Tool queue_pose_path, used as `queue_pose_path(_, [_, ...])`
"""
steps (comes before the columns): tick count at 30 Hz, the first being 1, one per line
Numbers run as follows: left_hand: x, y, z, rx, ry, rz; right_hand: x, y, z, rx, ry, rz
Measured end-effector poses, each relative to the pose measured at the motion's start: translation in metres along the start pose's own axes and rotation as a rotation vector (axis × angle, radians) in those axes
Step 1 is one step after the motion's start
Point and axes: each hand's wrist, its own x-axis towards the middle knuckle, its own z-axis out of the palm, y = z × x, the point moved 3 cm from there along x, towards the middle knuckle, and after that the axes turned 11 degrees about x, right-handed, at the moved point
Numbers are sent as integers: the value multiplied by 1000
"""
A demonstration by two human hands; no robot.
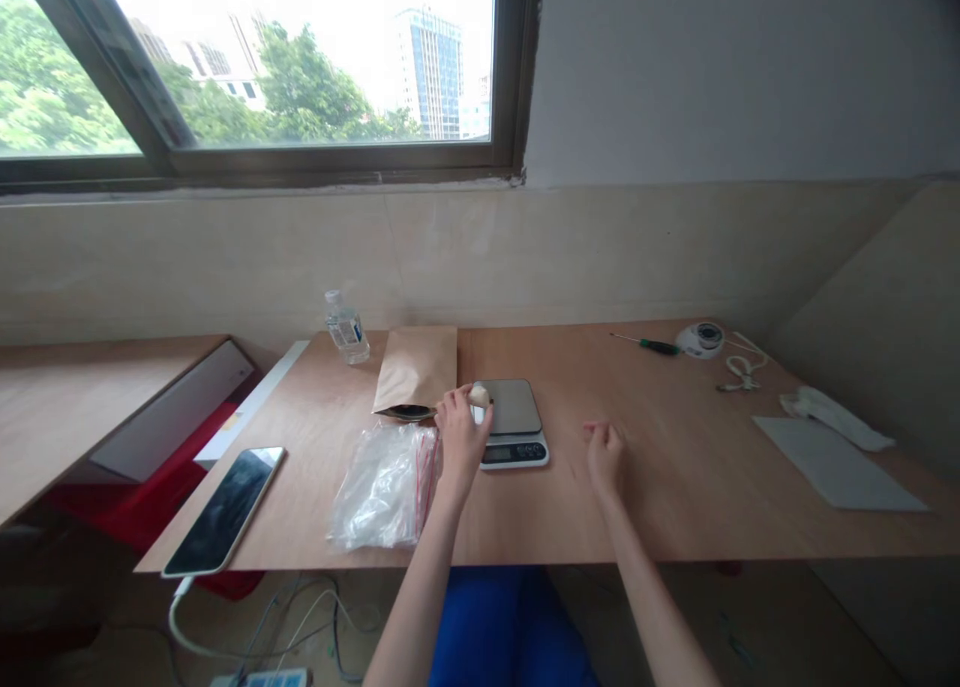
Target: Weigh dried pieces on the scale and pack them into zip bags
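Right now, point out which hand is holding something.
The left hand: its fingers pinch a pale object at the left side of the scale. The right hand, loosely curled right of the scale, shows nothing in it.

1. digital scale: smooth, dull-sheened metal platform; white plastic body;
2. pouch: brown kraft paper, mostly matt, lightly creased;
3. zip-lock bags: clear, glossy, crinkled plastic;
4. smartphone: smooth, glossy, reflective screen;
5. tabletop: smooth wood, faint sheen;
6. bottle: clear, shiny plastic;
7. dome camera: smooth white plastic;
8. rumpled white cloth: matt, soft-looking.
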Motion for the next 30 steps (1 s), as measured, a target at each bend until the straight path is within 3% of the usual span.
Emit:
queue_pose_path(4, [13, 21, 30, 46, -140, -14, 0, 1, 1, -3, -8, -22])
queue_pose_path(7, [11, 16, 31, 43, -130, 8, 1, 3, 1, -4, -12, -28])
queue_pose_path(10, [-3, -9, 15, 20, 39, -51, 1, 4, 0, -5, -14, -28])
queue_pose_path(13, [-20, -47, 0, 34, 188, -205, 1, 2, 1, -5, -22, -32])
queue_pose_path(17, [-27, -88, 2, 183, 44, -327, 0, -1, -1, -10, -49, -23])
queue_pose_path(22, [-16, -102, 6, 249, 60, -413, -4, -2, -2, -16, -67, -19])
queue_pose_path(26, [-5, -102, 11, 271, 93, -504, 7, -20, 33, -8, -137, -159])
queue_pose_path(30, [4, -104, 20, 291, 77, -542, 39, -53, 110, -84, -449, -360])
